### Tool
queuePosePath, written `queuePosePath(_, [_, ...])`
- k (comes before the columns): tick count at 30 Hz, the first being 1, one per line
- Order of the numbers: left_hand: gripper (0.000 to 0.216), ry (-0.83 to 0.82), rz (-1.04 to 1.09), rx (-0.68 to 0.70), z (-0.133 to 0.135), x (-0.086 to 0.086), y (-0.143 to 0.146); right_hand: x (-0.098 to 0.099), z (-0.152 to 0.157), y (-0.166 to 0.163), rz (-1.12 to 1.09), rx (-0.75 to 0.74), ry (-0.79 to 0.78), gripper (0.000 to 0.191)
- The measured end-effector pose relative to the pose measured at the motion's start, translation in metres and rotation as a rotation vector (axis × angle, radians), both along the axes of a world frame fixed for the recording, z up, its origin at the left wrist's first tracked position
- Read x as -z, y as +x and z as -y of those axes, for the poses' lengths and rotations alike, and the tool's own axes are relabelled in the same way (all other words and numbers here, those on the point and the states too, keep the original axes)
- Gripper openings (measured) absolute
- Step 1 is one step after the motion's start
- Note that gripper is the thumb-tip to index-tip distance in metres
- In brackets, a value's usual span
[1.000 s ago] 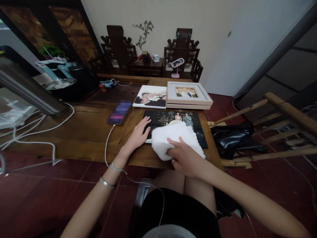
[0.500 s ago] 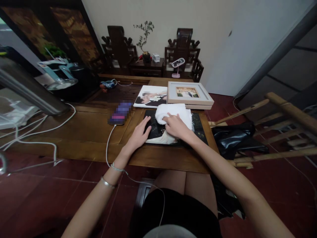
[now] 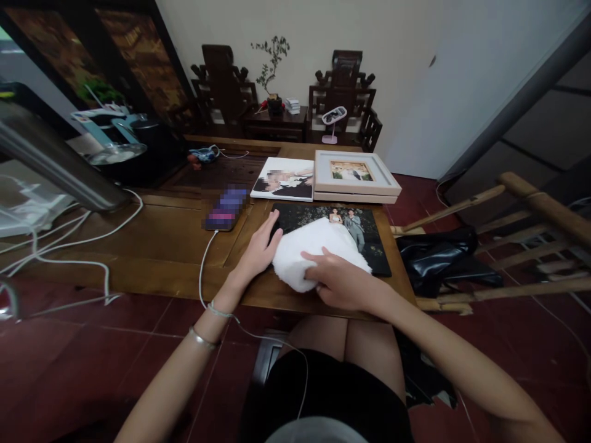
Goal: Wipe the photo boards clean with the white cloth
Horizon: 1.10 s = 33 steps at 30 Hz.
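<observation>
Overlapping wedding-photo panel (image 3: 372, 243) on wooden table (image 3: 152, 243): white plush cloth (image 3: 323, 237), clamped in right hand (image 3: 340, 282); left hand (image 3: 257, 251) flat, nine o'clock; carved chairs (image 3: 347, 69), twelve; red-tiled floor (image 3: 133, 315).

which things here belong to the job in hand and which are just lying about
In the job:
white cloth, in the right hand
dark photo panel, under the cloth, left hand at its left edge

Seemingly just lying about:
phone
pink mirror
framed photo (untouched, could belong)

pale wall (image 3: 314, 31) | red tiled floor (image 3: 124, 369) | dark carved chair (image 3: 220, 71) | dim light
</observation>
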<state>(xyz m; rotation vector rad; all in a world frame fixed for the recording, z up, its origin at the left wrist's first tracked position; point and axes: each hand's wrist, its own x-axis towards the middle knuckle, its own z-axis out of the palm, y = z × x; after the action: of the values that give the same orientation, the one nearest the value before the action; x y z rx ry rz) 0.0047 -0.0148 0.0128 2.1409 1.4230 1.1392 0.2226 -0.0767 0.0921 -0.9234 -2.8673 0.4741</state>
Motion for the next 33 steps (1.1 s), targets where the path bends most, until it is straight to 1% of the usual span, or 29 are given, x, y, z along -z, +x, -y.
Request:
queuePosePath(4, [0.054,-0.002,-0.098,0.024,-0.001,0.001,0.0,-0.01,-0.004,0.026,-0.006,0.07,-0.047,0.029])
queuePosePath(6, [0.053,0.002,-0.125,0.037,-0.003,0.003,0.0,-0.01,-0.012,0.035,0.017,0.103,-0.035,0.028])
queuePosePath(8, [0.052,0.003,-0.138,0.043,-0.004,0.004,0.0,-0.008,-0.024,0.041,0.035,0.172,0.003,0.026])
queuePosePath(12, [0.049,-0.001,-0.158,0.043,-0.005,0.007,-0.001,-0.001,-0.053,0.037,0.016,0.381,0.084,0.024])
queuePosePath(15, [0.048,-0.003,-0.16,0.042,-0.005,0.007,-0.001,0.003,-0.075,0.022,-0.021,0.472,0.113,0.026])
queuePosePath(17, [0.047,0.001,-0.156,0.045,-0.005,0.007,-0.001,0.003,-0.089,0.007,-0.065,0.476,0.11,0.028])
queuePosePath(21, [0.047,0.008,-0.146,0.043,-0.005,0.007,-0.001,0.002,-0.112,-0.031,-0.135,0.417,0.074,0.034])
queuePosePath(24, [0.049,0.005,-0.145,0.033,-0.006,0.008,-0.002,0.003,-0.121,-0.053,-0.151,0.383,0.059,0.035])
queuePosePath(26, [0.049,0.004,-0.144,0.028,-0.006,0.008,-0.002,0.005,-0.123,-0.058,-0.16,0.374,0.053,0.035])
queuePosePath(29, [0.048,0.008,-0.141,0.038,-0.006,0.007,-0.002,0.006,-0.118,-0.044,-0.173,0.371,0.048,0.035])
queuePosePath(33, [0.047,0.003,-0.141,0.049,-0.004,0.005,-0.002,0.006,-0.106,0.005,-0.176,0.386,0.045,0.03])
